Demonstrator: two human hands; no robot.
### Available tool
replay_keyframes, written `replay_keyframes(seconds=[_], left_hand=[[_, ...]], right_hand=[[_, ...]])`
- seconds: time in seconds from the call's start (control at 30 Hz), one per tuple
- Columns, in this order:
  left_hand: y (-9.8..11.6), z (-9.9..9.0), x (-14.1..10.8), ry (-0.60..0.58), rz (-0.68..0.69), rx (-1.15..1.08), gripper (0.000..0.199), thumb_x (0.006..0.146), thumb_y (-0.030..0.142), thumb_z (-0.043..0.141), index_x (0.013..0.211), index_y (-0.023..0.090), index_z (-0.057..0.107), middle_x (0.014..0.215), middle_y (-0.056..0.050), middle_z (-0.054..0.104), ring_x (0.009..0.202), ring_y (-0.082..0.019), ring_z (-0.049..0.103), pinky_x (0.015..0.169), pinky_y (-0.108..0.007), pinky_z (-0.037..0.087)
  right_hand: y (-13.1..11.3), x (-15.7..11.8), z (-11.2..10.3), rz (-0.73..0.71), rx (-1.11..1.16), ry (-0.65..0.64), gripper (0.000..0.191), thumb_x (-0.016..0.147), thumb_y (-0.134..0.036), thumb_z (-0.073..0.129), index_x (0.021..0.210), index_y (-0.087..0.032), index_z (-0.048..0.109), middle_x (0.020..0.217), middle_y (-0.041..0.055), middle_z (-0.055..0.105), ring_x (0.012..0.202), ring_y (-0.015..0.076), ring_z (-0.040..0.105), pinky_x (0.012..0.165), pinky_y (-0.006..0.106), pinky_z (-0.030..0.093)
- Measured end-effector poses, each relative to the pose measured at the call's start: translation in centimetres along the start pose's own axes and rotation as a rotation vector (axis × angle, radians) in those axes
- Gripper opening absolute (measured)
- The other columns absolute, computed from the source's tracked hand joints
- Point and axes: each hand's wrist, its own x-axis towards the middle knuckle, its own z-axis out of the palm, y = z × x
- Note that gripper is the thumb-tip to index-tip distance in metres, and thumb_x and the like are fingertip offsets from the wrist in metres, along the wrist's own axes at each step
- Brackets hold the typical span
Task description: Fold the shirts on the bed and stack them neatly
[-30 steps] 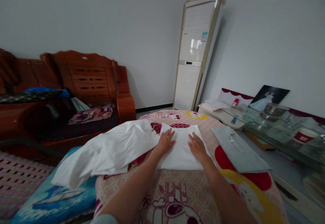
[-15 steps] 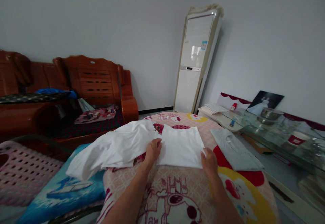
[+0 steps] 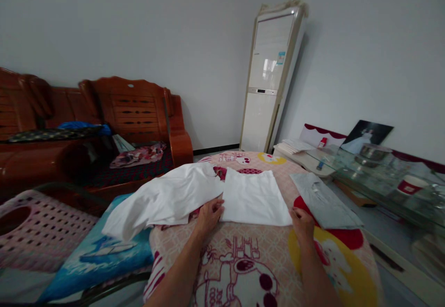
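A white folded cloth (image 3: 255,198) lies flat on a round table with a patterned pink cover (image 3: 222,246). My left hand (image 3: 210,214) has its fingers closed on the cloth's near left edge. At the near right corner, my right hand (image 3: 301,221) pinches the same cloth. To the left, a loose white garment (image 3: 174,195) is spread in wrinkles and hangs past the table edge. A grey folded garment (image 3: 323,200) rests on the right side of the table, beyond my right hand.
A pink perforated plastic chair (image 3: 41,233) and a blue cushion (image 3: 114,256) are at the left. Wooden seats (image 3: 135,107) stand behind. On the right, a glass shelf (image 3: 368,182) holds a metal bowl (image 3: 373,154) and a paper cup (image 3: 410,188). A tall white cabinet unit (image 3: 260,121) fills the corner.
My right hand has moved right, and the near right corner of the folded white cloth has been drawn outward with it. My left hand is slightly lower on the left edge.
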Motion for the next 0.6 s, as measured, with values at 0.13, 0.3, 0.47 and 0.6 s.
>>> replay_keyframes(seconds=[0.13, 0.3, 0.47, 0.6], left_hand=[[0.02, -0.35, -0.07, -0.155, 0.030, -0.154, 0.050, 0.080, 0.039, 0.055, 0.121, 0.011, 0.061, 0.060, 0.005, 0.050, 0.050, -0.010, 0.045, 0.051, -0.021, 0.035], [0.00, -0.47, -0.28, -0.297, 0.012, -0.238, 0.057, 0.078, 0.042, 0.058, 0.127, 0.014, 0.056, 0.062, 0.006, 0.045, 0.045, -0.006, 0.036, 0.044, -0.019, 0.027], [-0.31, -0.15, 0.08, -0.177, -0.015, -0.205, 0.055, 0.075, 0.041, 0.058, 0.121, 0.011, 0.061, 0.060, 0.005, 0.048, 0.047, -0.008, 0.040, 0.047, -0.020, 0.030], [-0.10, -0.43, 0.11, -0.202, 0.016, -0.120, 0.049, 0.074, 0.040, 0.060, 0.113, 0.011, 0.067, 0.060, 0.003, 0.050, 0.052, -0.010, 0.043, 0.049, -0.021, 0.032]], right_hand=[[0.05, 0.18, 0.30, -0.063, 0.046, -0.002, 0.043, 0.072, -0.058, 0.052, 0.054, -0.020, 0.059, 0.087, 0.0130, 0.071, 0.084, 0.0251, 0.063, 0.082, 0.036, 0.045], [0.65, 0.37, 0.17, -0.066, 0.104, 0.013, 0.039, 0.069, -0.055, 0.059, 0.050, -0.021, 0.057, 0.090, 0.0123, 0.071, 0.085, 0.0242, 0.063, 0.085, 0.035, 0.046], [0.43, 0.42, -0.22, -0.054, 0.150, -0.047, 0.037, 0.070, -0.053, 0.058, 0.050, -0.021, 0.059, 0.091, 0.0114, 0.072, 0.087, 0.0241, 0.064, 0.085, 0.035, 0.046], [0.00, 0.26, -0.14, -0.067, 0.149, -0.045, 0.037, 0.067, -0.051, 0.062, 0.045, -0.022, 0.056, 0.089, 0.0103, 0.072, 0.086, 0.0234, 0.064, 0.084, 0.035, 0.047]])
